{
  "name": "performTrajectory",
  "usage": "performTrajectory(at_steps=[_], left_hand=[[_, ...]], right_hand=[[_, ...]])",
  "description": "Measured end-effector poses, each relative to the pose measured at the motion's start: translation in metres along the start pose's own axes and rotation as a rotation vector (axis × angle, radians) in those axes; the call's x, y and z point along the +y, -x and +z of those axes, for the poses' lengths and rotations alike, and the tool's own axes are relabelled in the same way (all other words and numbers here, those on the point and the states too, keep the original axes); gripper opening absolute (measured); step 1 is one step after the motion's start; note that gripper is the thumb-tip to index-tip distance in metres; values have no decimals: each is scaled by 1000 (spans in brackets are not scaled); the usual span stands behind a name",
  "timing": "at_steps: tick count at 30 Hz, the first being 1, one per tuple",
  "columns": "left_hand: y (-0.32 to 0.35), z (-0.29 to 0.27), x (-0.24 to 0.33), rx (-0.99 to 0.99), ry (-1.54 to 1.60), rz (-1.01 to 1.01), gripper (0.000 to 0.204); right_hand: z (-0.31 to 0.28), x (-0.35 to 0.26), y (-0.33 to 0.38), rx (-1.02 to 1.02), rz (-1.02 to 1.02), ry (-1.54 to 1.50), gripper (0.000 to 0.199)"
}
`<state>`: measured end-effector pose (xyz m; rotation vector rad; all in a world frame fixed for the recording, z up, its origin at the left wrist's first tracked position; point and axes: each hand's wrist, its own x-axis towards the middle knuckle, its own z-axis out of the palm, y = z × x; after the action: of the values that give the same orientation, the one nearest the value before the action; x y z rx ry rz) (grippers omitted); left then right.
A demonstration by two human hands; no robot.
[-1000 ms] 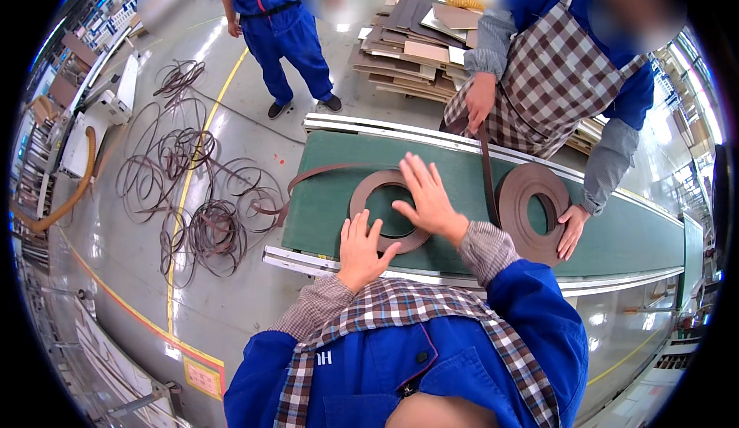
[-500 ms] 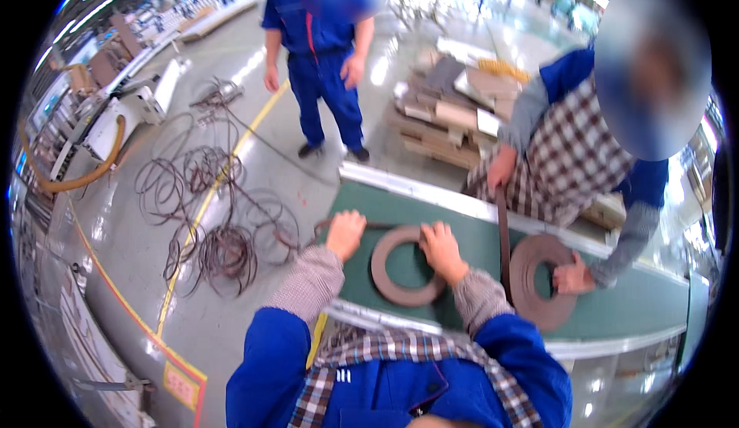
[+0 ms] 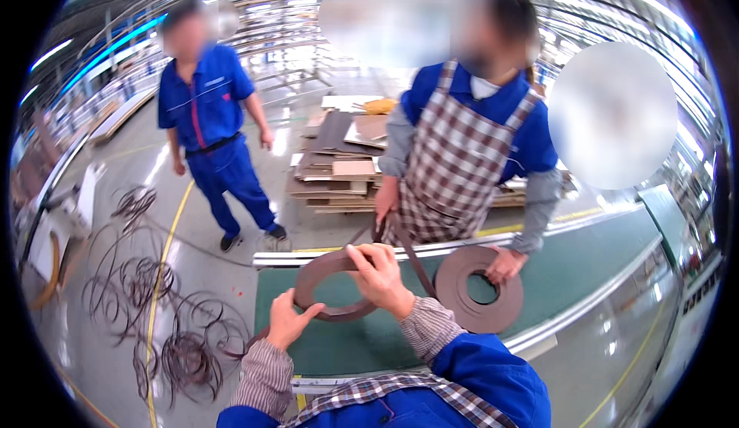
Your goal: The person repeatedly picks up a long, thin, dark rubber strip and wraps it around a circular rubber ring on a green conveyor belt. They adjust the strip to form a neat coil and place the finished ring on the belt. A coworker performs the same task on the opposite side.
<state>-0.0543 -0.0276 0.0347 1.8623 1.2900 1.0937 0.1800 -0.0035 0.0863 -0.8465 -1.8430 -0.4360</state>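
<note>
A ring-shaped coil of brown edge banding [image 3: 307,275] is held tilted above the green conveyor belt [image 3: 385,349]. My right hand [image 3: 382,276] grips its right side, fingers over the top of the ring. At its lower left, my left hand [image 3: 290,322] has the rim between thumb and fingers. A brown strip [image 3: 259,339] runs from beside my left wrist toward the floor. To the right, a larger coil [image 3: 479,309] lies on the belt under a co-worker's hand [image 3: 506,265]. The co-worker's other hand [image 3: 386,198] holds a loose brown strip [image 3: 413,257].
A tangle of brown strips [image 3: 188,355] lies on the floor at the left. The co-worker in a checked apron [image 3: 462,162] stands across the belt. Another person in blue [image 3: 212,112] stands farther left. Stacked boards [image 3: 339,168] are behind the belt's metal rail [image 3: 292,259].
My hands have lifted and tilted the smaller coil off the belt. My left hand has moved from the strip to the coil's rim. The view has swung upward and the co-worker stands more upright.
</note>
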Motion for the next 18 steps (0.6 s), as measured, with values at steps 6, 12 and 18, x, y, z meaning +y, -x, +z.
performTrajectory(at_steps=[6,12,18], left_hand=[[0,-9,71,319,488,42,37],[20,-44,58,429,-48,100,25],[30,-71,66,-135,-754,367,23]], right_hand=[[-9,-25,-23,307,43,-85,62],[20,-67,19,152,472,-429,61],[19,-79,19,-673,328,-710,61]])
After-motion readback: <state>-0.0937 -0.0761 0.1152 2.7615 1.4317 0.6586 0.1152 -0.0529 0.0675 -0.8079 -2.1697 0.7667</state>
